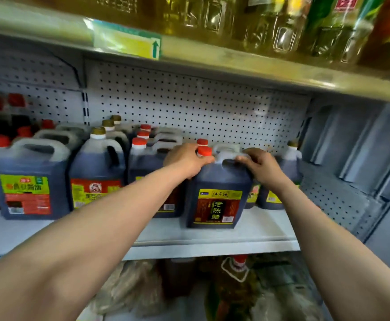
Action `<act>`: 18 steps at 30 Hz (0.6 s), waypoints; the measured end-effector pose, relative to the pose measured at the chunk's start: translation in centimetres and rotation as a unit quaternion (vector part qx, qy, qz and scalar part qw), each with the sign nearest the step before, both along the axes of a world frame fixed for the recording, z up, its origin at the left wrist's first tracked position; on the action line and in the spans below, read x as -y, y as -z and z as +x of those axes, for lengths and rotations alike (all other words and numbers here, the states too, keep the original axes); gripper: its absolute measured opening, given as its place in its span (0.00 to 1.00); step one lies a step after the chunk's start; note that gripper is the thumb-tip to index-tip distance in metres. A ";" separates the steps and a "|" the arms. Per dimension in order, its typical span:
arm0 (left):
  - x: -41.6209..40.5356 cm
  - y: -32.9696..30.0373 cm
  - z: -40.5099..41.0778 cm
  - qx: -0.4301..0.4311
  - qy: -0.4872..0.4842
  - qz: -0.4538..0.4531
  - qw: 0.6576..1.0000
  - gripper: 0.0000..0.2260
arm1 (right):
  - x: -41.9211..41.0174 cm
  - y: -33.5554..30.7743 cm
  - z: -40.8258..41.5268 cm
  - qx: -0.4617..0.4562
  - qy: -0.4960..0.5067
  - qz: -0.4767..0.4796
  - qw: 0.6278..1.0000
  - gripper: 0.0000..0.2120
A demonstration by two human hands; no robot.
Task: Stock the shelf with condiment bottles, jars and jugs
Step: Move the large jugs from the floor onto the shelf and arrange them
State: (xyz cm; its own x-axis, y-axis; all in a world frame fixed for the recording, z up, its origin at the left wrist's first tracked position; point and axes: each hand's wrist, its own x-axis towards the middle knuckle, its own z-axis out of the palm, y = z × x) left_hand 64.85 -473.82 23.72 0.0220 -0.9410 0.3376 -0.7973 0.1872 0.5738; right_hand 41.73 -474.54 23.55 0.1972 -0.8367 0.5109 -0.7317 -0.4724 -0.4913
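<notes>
While both hands steady it, the dark jug stands on the white shelf, its label facing out, in front of a second red-capped jug. The left hand lies on the jug's shoulder with fingers curled round the neck just under the red cap. The right hand bends its fingers over the pale handle, fingertips pressing down on the top of the loop. To the left of the left hand's fingers stand other jugs; just past the right hand's knuckles sits a yellow-labelled jug.

To finish this step well, the jug probably wants a straight push back until it meets the one behind, both hands easing together so it does not twist, the label kept square to the front.

Much is hard to make out. The right thumb is hidden behind the handle, so how firm that grip is I cannot tell. Bottles on the upper shelf are smeared and cut off, and goods below the shelf are a blur.
</notes>
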 end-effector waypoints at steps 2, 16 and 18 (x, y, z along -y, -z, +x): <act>1.3 1.2 -0.1 -0.001 -0.011 -0.005 1.000 0.21 | 1.9 1.2 -0.2 0.015 0.006 0.003 1.000 0.15; 3.6 1.1 0.6 -0.044 0.013 0.036 0.998 0.28 | 4.7 4.4 -0.1 0.054 0.054 0.010 0.997 0.18; 3.6 1.1 0.6 -0.045 0.010 0.038 0.998 0.29 | 4.8 4.6 -0.2 0.072 0.047 0.018 0.996 0.17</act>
